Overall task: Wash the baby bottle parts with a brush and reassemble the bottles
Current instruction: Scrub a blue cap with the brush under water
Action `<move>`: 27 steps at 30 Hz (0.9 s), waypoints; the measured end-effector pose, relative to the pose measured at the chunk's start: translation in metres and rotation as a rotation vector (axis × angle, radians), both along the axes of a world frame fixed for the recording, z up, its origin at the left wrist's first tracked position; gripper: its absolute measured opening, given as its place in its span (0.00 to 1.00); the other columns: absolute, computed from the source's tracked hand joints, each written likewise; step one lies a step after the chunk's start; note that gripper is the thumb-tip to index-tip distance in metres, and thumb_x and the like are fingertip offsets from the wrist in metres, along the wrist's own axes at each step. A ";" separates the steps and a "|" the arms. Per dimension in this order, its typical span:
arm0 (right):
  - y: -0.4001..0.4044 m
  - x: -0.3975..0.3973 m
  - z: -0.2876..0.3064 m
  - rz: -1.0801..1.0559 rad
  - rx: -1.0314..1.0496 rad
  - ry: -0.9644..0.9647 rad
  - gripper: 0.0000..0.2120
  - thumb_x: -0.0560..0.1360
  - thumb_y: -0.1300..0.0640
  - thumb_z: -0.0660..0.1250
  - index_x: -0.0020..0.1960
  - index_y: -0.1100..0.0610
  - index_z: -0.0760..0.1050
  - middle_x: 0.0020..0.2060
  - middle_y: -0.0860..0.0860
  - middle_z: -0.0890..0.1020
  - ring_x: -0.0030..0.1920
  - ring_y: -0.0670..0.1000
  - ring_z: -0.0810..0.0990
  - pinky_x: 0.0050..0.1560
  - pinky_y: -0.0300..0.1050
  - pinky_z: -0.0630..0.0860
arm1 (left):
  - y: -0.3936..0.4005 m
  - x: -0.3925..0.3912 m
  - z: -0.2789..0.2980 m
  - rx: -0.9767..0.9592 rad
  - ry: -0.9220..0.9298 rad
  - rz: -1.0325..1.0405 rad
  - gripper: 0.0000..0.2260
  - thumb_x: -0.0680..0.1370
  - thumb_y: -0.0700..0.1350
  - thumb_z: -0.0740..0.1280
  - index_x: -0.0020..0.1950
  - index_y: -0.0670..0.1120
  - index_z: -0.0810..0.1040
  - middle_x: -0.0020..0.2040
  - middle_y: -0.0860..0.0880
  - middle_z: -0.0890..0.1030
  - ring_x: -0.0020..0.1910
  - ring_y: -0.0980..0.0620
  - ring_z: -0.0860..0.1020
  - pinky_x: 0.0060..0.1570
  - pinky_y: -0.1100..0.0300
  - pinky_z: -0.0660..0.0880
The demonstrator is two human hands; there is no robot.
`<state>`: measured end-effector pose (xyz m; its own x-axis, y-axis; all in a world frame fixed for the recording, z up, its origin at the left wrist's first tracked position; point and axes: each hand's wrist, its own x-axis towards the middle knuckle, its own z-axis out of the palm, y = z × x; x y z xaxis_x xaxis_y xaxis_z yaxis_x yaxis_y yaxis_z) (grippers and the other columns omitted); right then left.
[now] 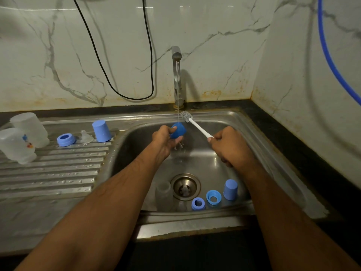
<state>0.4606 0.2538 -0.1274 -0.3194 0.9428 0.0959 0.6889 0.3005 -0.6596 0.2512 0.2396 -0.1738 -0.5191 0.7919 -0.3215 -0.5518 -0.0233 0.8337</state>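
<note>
I looked down on a dim kitchen corner. White marble-veined wall tiles, rust-stained along the bottom edge, met a black countertop. A stainless steel sink with a ribbed drainboard sat in it. A black cable looped down the wall; a blue hose hung at right.
</note>
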 end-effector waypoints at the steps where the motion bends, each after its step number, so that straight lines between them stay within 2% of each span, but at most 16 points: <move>1: 0.000 0.000 0.000 -0.001 0.001 -0.001 0.11 0.82 0.50 0.65 0.48 0.57 0.79 0.31 0.51 0.77 0.28 0.47 0.75 0.28 0.41 0.70 | -0.001 0.000 0.000 0.005 -0.037 -0.007 0.20 0.79 0.37 0.67 0.71 0.40 0.70 0.65 0.36 0.73 0.56 0.39 0.82 0.48 0.55 0.84; 5: -0.001 0.001 0.000 0.000 0.006 -0.009 0.12 0.82 0.50 0.65 0.47 0.57 0.79 0.30 0.51 0.76 0.28 0.47 0.74 0.28 0.41 0.70 | -0.005 0.001 0.001 -0.025 -0.125 -0.035 0.18 0.81 0.40 0.65 0.70 0.39 0.70 0.63 0.35 0.76 0.57 0.40 0.81 0.47 0.55 0.83; 7: -0.001 0.001 0.000 0.007 0.003 -0.001 0.13 0.82 0.50 0.65 0.47 0.57 0.79 0.30 0.51 0.76 0.28 0.48 0.74 0.28 0.42 0.71 | -0.005 0.001 0.003 -0.041 -0.119 -0.062 0.17 0.80 0.40 0.67 0.68 0.39 0.72 0.61 0.36 0.77 0.56 0.41 0.81 0.50 0.55 0.82; 10: -0.002 0.001 0.001 0.012 -0.006 0.001 0.12 0.82 0.50 0.65 0.47 0.58 0.80 0.30 0.52 0.76 0.28 0.48 0.74 0.29 0.42 0.70 | -0.004 0.002 0.006 -0.044 -0.090 -0.073 0.14 0.78 0.34 0.69 0.63 0.38 0.74 0.62 0.36 0.76 0.55 0.40 0.81 0.58 0.52 0.80; 11: -0.002 0.001 0.002 0.013 -0.009 0.001 0.12 0.82 0.50 0.65 0.48 0.58 0.80 0.30 0.51 0.75 0.28 0.47 0.73 0.29 0.42 0.70 | -0.003 0.003 0.007 -0.048 -0.067 -0.067 0.16 0.77 0.33 0.69 0.63 0.38 0.73 0.62 0.36 0.76 0.55 0.40 0.81 0.57 0.52 0.81; 14: -0.003 0.002 0.003 0.013 -0.018 -0.014 0.12 0.83 0.50 0.64 0.49 0.58 0.79 0.30 0.51 0.75 0.28 0.47 0.73 0.29 0.40 0.68 | 0.000 0.005 0.009 -0.071 0.058 -0.046 0.24 0.75 0.28 0.68 0.70 0.38 0.69 0.62 0.36 0.76 0.53 0.41 0.82 0.40 0.55 0.84; 15: -0.003 0.002 0.003 0.013 -0.022 -0.015 0.12 0.83 0.50 0.64 0.49 0.58 0.79 0.30 0.51 0.75 0.28 0.47 0.73 0.28 0.40 0.68 | 0.001 0.005 0.009 -0.080 0.108 -0.049 0.23 0.75 0.26 0.66 0.69 0.37 0.70 0.61 0.37 0.77 0.54 0.42 0.81 0.39 0.55 0.83; 18: -0.003 0.003 0.003 0.018 -0.024 -0.008 0.12 0.83 0.50 0.64 0.50 0.58 0.79 0.30 0.51 0.75 0.28 0.46 0.73 0.28 0.40 0.68 | 0.002 0.008 0.007 -0.103 0.169 -0.070 0.21 0.74 0.24 0.64 0.64 0.38 0.74 0.59 0.37 0.76 0.58 0.40 0.79 0.48 0.51 0.80; 20: -0.003 0.003 0.003 0.016 -0.023 -0.012 0.12 0.83 0.50 0.64 0.50 0.58 0.79 0.31 0.51 0.75 0.28 0.47 0.73 0.28 0.40 0.68 | 0.002 0.007 0.008 -0.124 0.187 -0.068 0.22 0.72 0.24 0.66 0.64 0.39 0.73 0.62 0.36 0.75 0.60 0.38 0.79 0.44 0.51 0.82; 22: -0.004 0.002 0.004 0.013 -0.017 -0.026 0.12 0.82 0.50 0.64 0.50 0.57 0.80 0.31 0.51 0.76 0.28 0.47 0.74 0.29 0.40 0.69 | 0.002 0.006 0.007 -0.151 0.218 -0.058 0.24 0.70 0.25 0.69 0.64 0.39 0.72 0.62 0.37 0.76 0.57 0.39 0.80 0.38 0.53 0.81; 25: -0.003 0.001 0.005 0.005 -0.009 -0.033 0.11 0.82 0.50 0.65 0.51 0.57 0.80 0.32 0.52 0.77 0.29 0.47 0.75 0.30 0.41 0.71 | 0.001 0.005 0.001 -0.215 0.352 -0.049 0.22 0.69 0.27 0.73 0.61 0.40 0.75 0.58 0.40 0.78 0.51 0.43 0.81 0.43 0.52 0.82; 27: -0.003 0.001 0.004 0.001 -0.005 -0.037 0.11 0.82 0.49 0.65 0.52 0.57 0.80 0.32 0.52 0.77 0.29 0.47 0.75 0.29 0.41 0.71 | 0.003 0.003 -0.002 -0.196 0.451 0.013 0.24 0.69 0.29 0.76 0.62 0.41 0.76 0.60 0.41 0.79 0.54 0.44 0.81 0.46 0.54 0.83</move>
